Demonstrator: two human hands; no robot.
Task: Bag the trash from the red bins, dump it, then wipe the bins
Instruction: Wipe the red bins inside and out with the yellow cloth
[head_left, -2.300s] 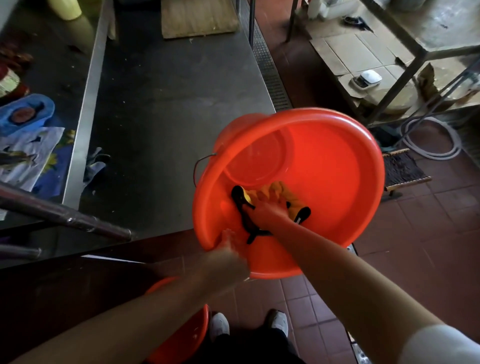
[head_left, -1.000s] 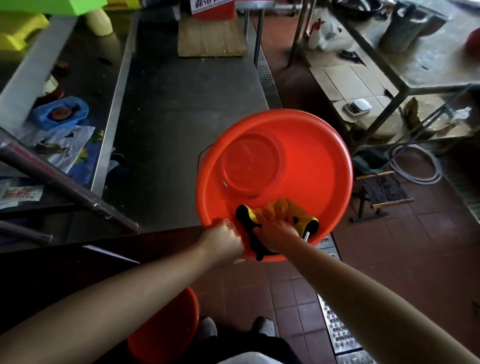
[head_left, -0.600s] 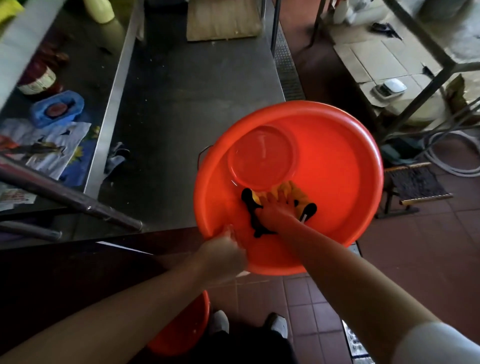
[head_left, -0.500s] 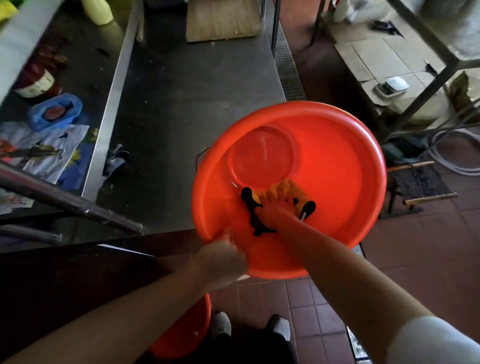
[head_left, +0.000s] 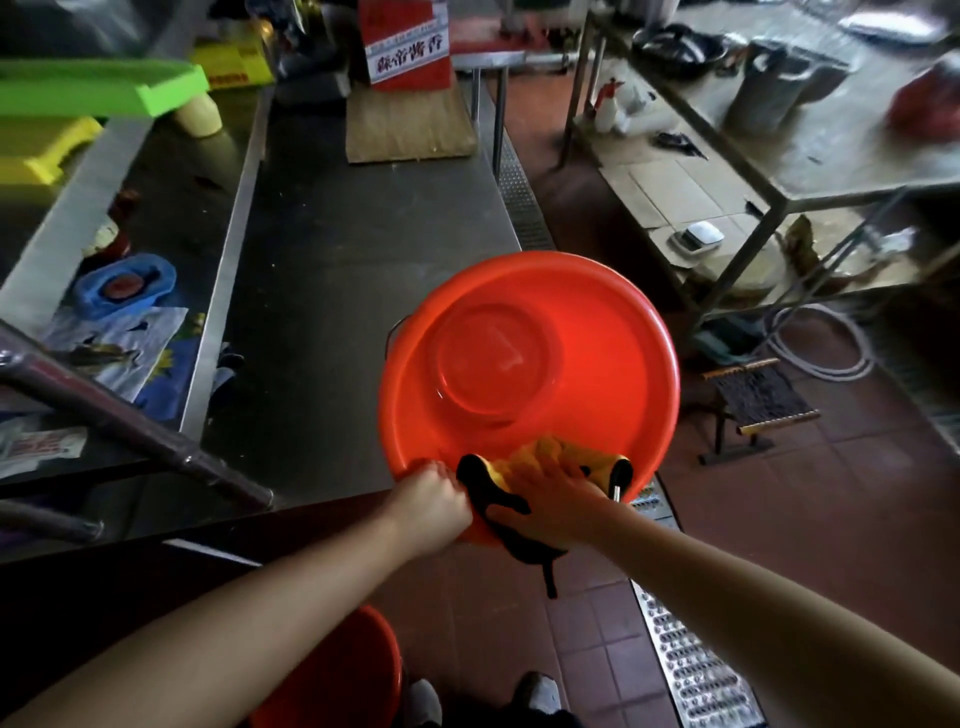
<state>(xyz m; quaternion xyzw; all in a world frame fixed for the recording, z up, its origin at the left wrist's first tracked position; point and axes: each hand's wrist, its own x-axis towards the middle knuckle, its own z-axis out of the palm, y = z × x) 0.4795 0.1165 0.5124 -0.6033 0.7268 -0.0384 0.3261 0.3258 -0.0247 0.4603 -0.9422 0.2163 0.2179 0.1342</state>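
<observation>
Red bin (head_left: 597, 332): tipped w/ mouth toward camera, held off the near right corner of the steel tabletop (head_left: 363, 249). Left hand (head_left: 434, 512): fingers curled tight round bin's near rim. Right hand (head_left: 558, 506): fingers spread fairly flat, pressing yellow-black cloth (head_left: 540, 457) onto inner wall at near rim; black cloth end hung below rim. Second red bin (head_left: 337, 670): on tiled floor (head_left: 831, 493) below left arm, by shoes. Blue bowl (head_left: 124, 283): far left shelf.
</observation>
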